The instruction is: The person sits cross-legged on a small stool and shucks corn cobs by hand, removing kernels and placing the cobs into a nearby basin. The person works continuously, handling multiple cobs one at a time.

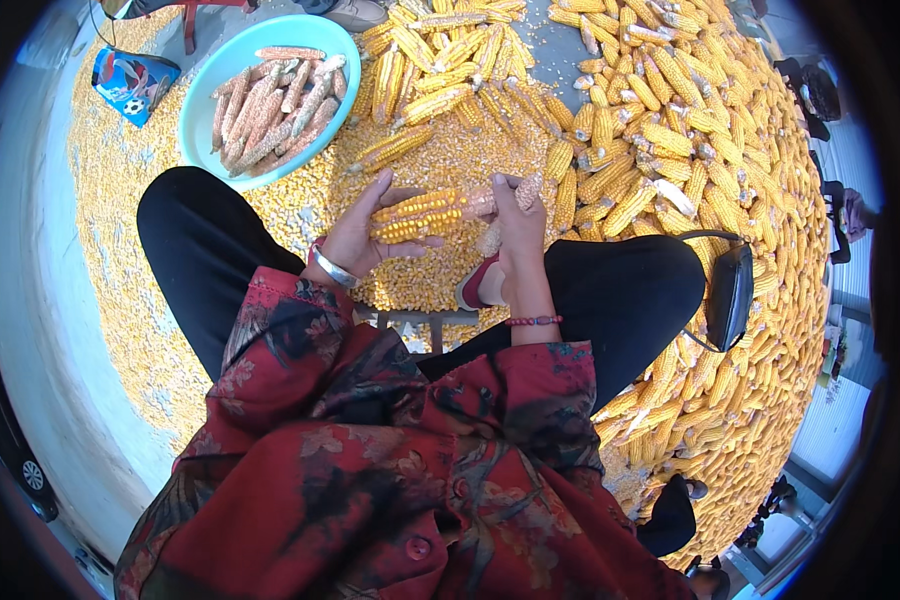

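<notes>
A partly shelled ear of corn (pixel 422 215) lies across my left hand (pixel 364 229), with yellow kernels on its left part and bare cob towards the right. My left fingers curve around its kernel-covered end. Gripped in my right hand (pixel 520 221) is a bare corn cob (pixel 529 192), which meets the stripped end of the ear; another pale cob end shows just below my fingers. Loose kernels (pixel 409 277) cover the ground beneath both hands. An unshelled ear (pixel 394 148) rests on the kernels just beyond my left hand.
A turquoise plastic basin (pixel 349 82) with several bare cobs stands beyond my left knee. Whole ears form a large heap (pixel 720 142) on the right, with a black bag (pixel 729 296) by my right knee. A blue printed bag (pixel 133 81) lies at the upper left. Other people's legs and feet show at the edges.
</notes>
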### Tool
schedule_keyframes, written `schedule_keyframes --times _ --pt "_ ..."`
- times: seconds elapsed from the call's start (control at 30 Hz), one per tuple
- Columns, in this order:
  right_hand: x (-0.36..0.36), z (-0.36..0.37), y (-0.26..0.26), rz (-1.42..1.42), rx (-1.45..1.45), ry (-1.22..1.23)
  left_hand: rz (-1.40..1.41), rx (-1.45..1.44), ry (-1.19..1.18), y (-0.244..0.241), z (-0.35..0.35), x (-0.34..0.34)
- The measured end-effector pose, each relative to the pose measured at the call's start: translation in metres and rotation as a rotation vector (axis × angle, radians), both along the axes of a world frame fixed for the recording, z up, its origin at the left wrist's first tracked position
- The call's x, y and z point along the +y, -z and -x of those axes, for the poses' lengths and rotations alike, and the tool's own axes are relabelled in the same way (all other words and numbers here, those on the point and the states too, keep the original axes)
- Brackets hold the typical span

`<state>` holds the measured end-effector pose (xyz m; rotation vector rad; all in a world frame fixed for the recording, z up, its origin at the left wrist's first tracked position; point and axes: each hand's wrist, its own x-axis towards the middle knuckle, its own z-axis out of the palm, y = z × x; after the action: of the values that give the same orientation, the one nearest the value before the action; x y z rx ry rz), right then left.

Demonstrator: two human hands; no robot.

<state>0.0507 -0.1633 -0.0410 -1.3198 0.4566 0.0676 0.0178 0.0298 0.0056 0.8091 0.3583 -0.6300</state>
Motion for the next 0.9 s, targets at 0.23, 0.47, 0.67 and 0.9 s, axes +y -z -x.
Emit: schedule_keyframes --times 0.23,0.47,0.67,0.9 --pt "0.023 0.015 -0.008 -0.210 0.251 -0.193 -0.167 -0.344 -0.146 0.024 -0.006 0.016" --pt "0.033 0.030 -0.012 -0.232 0.322 -0.512 -0.428 -0.471 -0.025 0.033 -0.003 -0.001" --pt "0.014 0.012 -0.013 -0.291 0.051 -0.253 -0.415 -0.409 0.102 0.036 -0.001 -0.002" --pt "0.016 0.013 -0.030 -0.412 -0.123 -0.234 -0.321 -0.278 0.235 0.035 0.014 -0.033"
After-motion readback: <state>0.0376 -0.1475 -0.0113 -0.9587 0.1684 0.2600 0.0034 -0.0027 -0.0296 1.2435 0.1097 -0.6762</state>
